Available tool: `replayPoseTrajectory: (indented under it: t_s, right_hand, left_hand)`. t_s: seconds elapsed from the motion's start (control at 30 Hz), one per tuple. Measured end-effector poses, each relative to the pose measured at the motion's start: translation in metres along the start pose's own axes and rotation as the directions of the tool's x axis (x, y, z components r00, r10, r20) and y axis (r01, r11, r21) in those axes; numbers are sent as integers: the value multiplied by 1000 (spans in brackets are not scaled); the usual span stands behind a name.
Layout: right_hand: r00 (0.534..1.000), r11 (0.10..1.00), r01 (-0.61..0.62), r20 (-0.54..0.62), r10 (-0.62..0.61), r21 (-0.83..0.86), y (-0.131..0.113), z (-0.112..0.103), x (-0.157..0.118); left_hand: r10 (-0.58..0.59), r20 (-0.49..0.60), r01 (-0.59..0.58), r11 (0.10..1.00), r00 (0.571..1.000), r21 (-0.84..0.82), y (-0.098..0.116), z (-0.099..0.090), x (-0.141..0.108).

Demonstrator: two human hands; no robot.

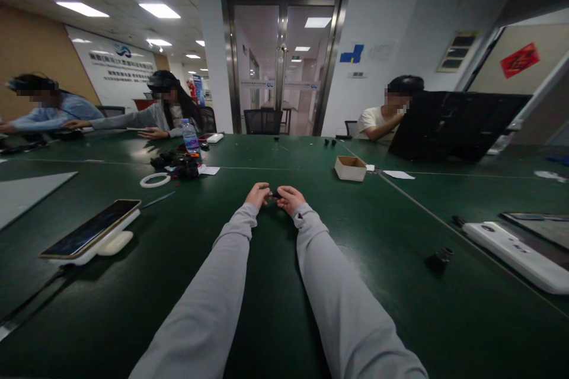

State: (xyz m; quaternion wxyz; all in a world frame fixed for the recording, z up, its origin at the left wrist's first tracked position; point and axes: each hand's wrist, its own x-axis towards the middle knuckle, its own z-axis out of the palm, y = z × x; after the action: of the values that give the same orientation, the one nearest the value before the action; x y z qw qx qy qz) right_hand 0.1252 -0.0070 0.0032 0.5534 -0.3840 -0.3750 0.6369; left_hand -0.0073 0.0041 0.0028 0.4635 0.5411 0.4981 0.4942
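Observation:
Both my arms, in light grey sleeves, stretch forward over the green table [275, 284]. A small dark object [275, 194] with a shinier end on its left sits between my hands; it is too small to name. My right hand [291, 199] pinches its dark part between thumb and fingers. My left hand [258, 194] is closed with its fingertips at the shinier end. The fingers partly hide the object.
A small open cardboard box [350, 169] stands ahead to the right. A tape roll [155, 180], black parts [175, 164] and a bottle [190, 136] are ahead left. A phone [95, 228] lies left, a black piece [439, 260] right. Several people sit across the table.

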Motion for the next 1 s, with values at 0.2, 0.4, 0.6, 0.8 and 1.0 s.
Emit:
replayPoseTrajectory:
  t_s: [0.2, 0.4, 0.6, 0.8, 1.0]
  right_hand:
    - [1000, 1000, -8, 3, 8, -11, 1, -1, 1]
    - [1000, 1000, -8, 8, 8, -24, 0, 0, 0]
    - [1000, 1000, -11, 12, 11, -29, -1, 0, 0]
    - [1000, 1000, -10, 4, 10, -16, 0, 0, 1]
    - [1000, 1000, -4, 23, 4, -10, 0, -1, 1]
  left_hand:
    - [11, 34, -10, 1000, 999, -14, -4, 0, 2]
    - [82, 50, -84, 996, 995, 41, -6, 0, 2]
    - [51, 62, -53, 998, 997, 28, -7, 0, 3]
    - [50, 63, -52, 998, 997, 22, -4, 0, 1]
    - [54, 33, -56, 997, 998, 52, -5, 0, 0]
